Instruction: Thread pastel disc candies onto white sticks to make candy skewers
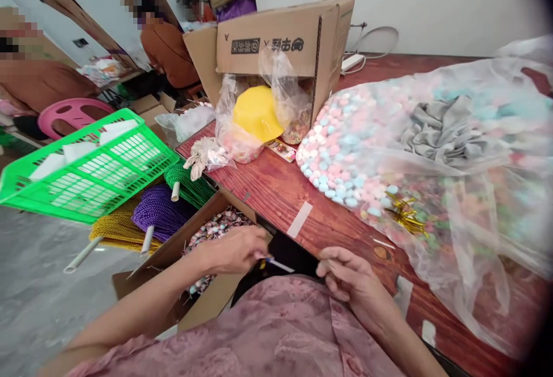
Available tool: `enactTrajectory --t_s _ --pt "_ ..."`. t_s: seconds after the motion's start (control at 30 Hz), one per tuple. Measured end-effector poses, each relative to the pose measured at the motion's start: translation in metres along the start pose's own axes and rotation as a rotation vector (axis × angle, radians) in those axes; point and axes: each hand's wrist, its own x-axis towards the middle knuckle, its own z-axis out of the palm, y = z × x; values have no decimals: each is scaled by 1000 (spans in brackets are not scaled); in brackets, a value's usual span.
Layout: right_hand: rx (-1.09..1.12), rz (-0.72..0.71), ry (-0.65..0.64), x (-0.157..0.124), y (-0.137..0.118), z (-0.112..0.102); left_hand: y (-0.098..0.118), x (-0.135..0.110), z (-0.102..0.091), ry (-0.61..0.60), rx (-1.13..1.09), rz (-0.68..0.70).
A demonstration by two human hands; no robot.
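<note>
Just off the near edge of the tabletop (259, 184), the left hand (235, 248) pinched a thin white stick (281, 265) between its fingertips, the free end pointing toward the right hand (345, 273). A dark gap lay under the stick, between the table edge and the person's pink patterned garment (280, 331). The right hand was curled at that same edge, thumb and fingers bent together; whether it gripped anything small could not be told.

Below the left hand, beside the near edge, stood an open carton (211, 302) heaped with small, many-coloured pieces (227, 221). A stretch of reddish wood grain ran inward from the edge around a strip of white tape (299, 219). On the right part of the tabletop sprawled a filmy, creased plastic bag (470, 250) of rounded pastel pieces (334, 161), with crumpled grey cloth (444, 132) and shiny gold ties (406, 214) on it.

Toward the left end sat a smooth, domed yellow object (254, 113) amid clear wrapping, before a large cardboard box (276, 37). Past the near-left corner, twisted cords in gold (118, 230), purple and green lay bundled below a slatted green plastic basket (112, 164).
</note>
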Motion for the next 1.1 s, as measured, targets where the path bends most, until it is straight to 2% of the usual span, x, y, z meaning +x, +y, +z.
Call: enactTrajectory --t_s 0.07,0.1,0.13,0.17,0.23,0.27,0.3,0.37,0.47,0.53,0.67,0.7,0.73,0.8,0.9,1.0,1.1 --pt "-35 -59 40 -5 -4 -12 -14 -17 -4 -274 148 -304" --pt "-50 -77 62 -8 -5 -17 -20 -20 -7 -344 211 -413" --pt "-64 -92 84 -10 -6 -22 -24 -20 -11 -362 243 -464" --pt "-78 -104 102 -11 -6 -25 -28 -15 -16 -335 241 -449" --pt "-97 -126 129 -13 -4 -27 -37 7 -32 -174 178 -310" --pt "-104 -135 137 -13 -3 -27 -43 25 -42 -64 154 -226" --pt "-108 -145 146 -12 -1 -26 -50 46 -52 71 181 -205" --pt "-117 -160 162 -12 0 -26 -71 93 -73 249 278 -214" --pt "-146 -196 217 -19 1 -33 -107 157 -95 332 345 -216" --pt "-144 -253 295 -30 1 -44 -124 182 -97 321 346 -159" --pt "-41 -390 533 -60 5 -61 -148 191 -80 378 339 -3" --pt "0 -414 587 -66 6 -62 -157 191 -76 447 327 10" --pt "53 -437 629 -70 6 -63 -168 192 -72 594 285 13" --pt "127 -468 671 -73 5 -62 -189 198 -65 681 240 26" --pt "88 -534 708 -71 4 -57 -205 204 -59 840 103 -60" --pt "3 -559 684 -70 4 -54 -208 205 -63 820 -1 -140" --pt "-84 -565 707 -76 1 -56 -200 206 -78 776 -110 -180"
